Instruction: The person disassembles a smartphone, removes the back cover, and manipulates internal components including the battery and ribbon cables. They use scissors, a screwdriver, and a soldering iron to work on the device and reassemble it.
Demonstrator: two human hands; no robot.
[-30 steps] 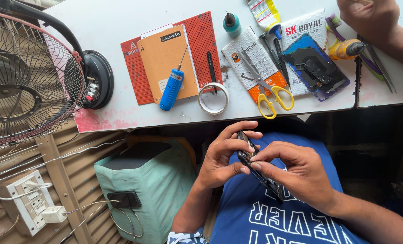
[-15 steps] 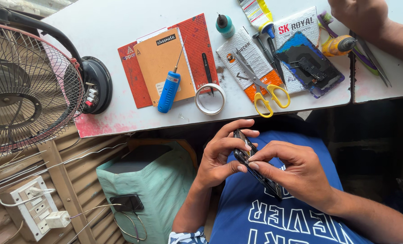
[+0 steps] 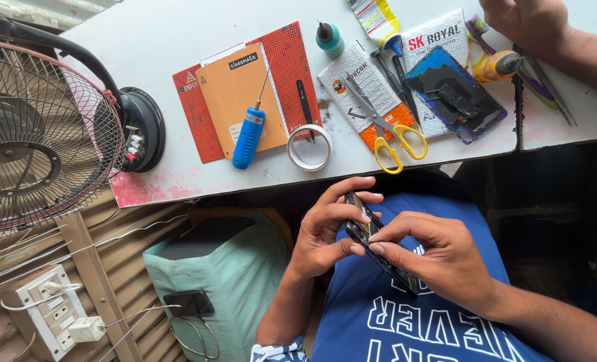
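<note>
On the left edge of my view the fan (image 3: 40, 134) is the biggest thing, grille facing up, base sitting on the white table (image 3: 164, 53). Below the table edge: a green bag (image 3: 231, 281) with a small dark phone lying on it, and a switchboard (image 3: 47, 312) with a plug in it, low left.

On the table, left to right: an orange notebook (image 3: 235, 94) on a red mat (image 3: 292, 60), a blue screwdriver (image 3: 248, 134) lying across the notebook, a tape ring (image 3: 309, 147) just beside the mat, yellow scissors (image 3: 395, 144) on a packet, and an opened phone (image 3: 456, 97) face down. Another person's hand (image 3: 529, 20) rests at the top right, near a small orange bottle (image 3: 496, 65).

In my lap, below the table edge: both hands are together on one dark phone (image 3: 379, 251), held edge-on and tilted. Left hand (image 3: 325, 234) grips its upper end, fingers wrapped around it. Right hand (image 3: 439, 251) covers the lower part, thumb and forefinger pinched at the phone's edge, touching the left thumb.
</note>
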